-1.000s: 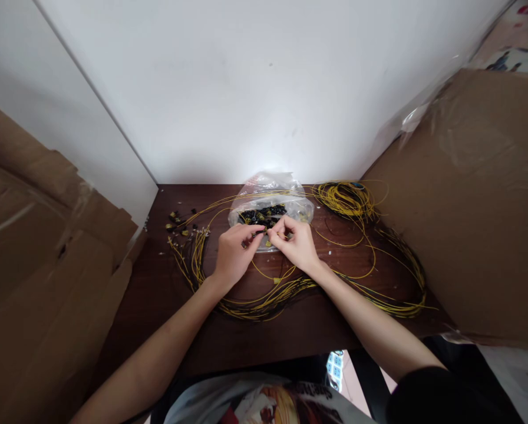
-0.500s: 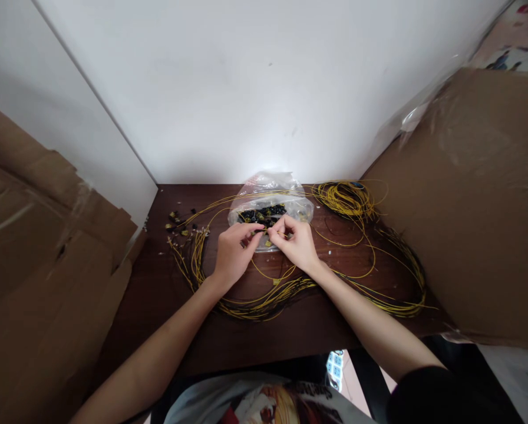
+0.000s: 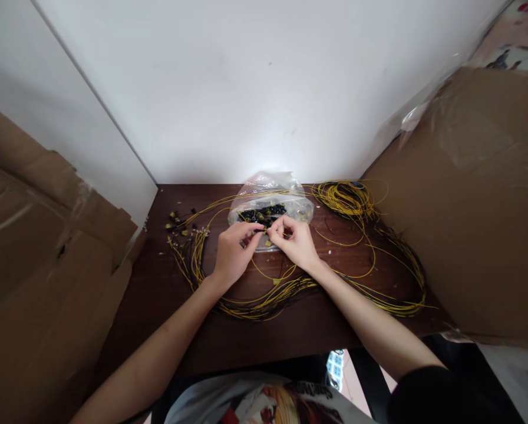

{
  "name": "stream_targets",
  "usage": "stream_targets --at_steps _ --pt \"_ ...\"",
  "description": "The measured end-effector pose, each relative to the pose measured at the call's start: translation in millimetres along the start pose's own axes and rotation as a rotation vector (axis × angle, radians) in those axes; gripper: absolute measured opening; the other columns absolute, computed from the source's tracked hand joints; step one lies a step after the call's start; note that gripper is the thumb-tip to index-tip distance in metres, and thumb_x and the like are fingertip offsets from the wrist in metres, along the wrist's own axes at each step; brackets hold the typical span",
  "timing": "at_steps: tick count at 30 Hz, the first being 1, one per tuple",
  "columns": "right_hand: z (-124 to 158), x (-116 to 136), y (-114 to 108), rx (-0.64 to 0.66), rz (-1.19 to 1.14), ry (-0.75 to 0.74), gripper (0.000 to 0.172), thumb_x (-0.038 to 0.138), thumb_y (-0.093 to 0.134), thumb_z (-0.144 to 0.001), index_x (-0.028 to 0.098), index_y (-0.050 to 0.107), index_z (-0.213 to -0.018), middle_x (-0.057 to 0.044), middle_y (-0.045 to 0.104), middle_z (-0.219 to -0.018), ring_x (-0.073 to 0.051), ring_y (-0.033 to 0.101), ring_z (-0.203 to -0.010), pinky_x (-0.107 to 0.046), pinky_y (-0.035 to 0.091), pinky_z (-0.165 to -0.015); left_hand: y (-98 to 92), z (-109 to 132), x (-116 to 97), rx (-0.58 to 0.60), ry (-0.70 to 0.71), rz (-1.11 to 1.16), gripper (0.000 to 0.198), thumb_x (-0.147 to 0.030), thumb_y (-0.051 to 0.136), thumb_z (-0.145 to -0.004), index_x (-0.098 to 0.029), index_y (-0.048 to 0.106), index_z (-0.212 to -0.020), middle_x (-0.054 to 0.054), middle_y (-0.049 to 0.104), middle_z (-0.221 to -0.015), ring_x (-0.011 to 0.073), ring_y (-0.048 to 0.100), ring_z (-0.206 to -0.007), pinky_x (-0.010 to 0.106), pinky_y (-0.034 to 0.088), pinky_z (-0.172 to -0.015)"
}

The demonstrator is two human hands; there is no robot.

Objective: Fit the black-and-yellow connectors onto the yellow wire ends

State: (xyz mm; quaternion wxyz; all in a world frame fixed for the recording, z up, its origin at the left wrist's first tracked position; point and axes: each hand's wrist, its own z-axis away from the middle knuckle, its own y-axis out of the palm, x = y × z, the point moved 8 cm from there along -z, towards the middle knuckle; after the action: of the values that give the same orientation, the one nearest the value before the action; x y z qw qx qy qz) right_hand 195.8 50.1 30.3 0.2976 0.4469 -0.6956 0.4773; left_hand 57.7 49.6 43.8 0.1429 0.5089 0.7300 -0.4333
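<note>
My left hand (image 3: 233, 252) and my right hand (image 3: 296, 242) meet over the middle of a dark wooden table (image 3: 167, 330), fingers pinched together. Between the fingertips sits a small black connector (image 3: 260, 230) joined to a thin yellow wire (image 3: 264, 275). Just behind the hands lies a clear plastic bag (image 3: 270, 203) holding many small black and yellow parts. Long yellow wires (image 3: 246, 306) loop across the table under and around both wrists.
A coil of yellow wire (image 3: 346, 197) lies at the back right. Several loose small connectors (image 3: 175, 221) are scattered at the back left. Cardboard sheets stand on the left (image 3: 38, 265) and right (image 3: 476, 206). A white wall (image 3: 255, 88) closes the back.
The fingers have shifted slightly closer together around the small connector; the arms, the bag and the wires stay where they were.
</note>
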Motion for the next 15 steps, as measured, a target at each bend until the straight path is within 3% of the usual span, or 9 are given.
stream_targets --at_steps 15 --pt "-0.7 -2.6 3.4 0.03 -0.038 0.016 0.014 0.027 0.054 -0.076 0.016 0.056 -0.067 0.005 0.04 -0.053 -0.007 0.037 -0.049 -0.02 0.032 -0.05 -1.4 -1.5 -7.0 0.016 0.049 -0.006 0.012 -0.01 0.058 -0.078 -0.017 0.065 -0.085 0.0 0.06 -0.073 0.0096 0.052 -0.06 0.02 0.042 -0.057"
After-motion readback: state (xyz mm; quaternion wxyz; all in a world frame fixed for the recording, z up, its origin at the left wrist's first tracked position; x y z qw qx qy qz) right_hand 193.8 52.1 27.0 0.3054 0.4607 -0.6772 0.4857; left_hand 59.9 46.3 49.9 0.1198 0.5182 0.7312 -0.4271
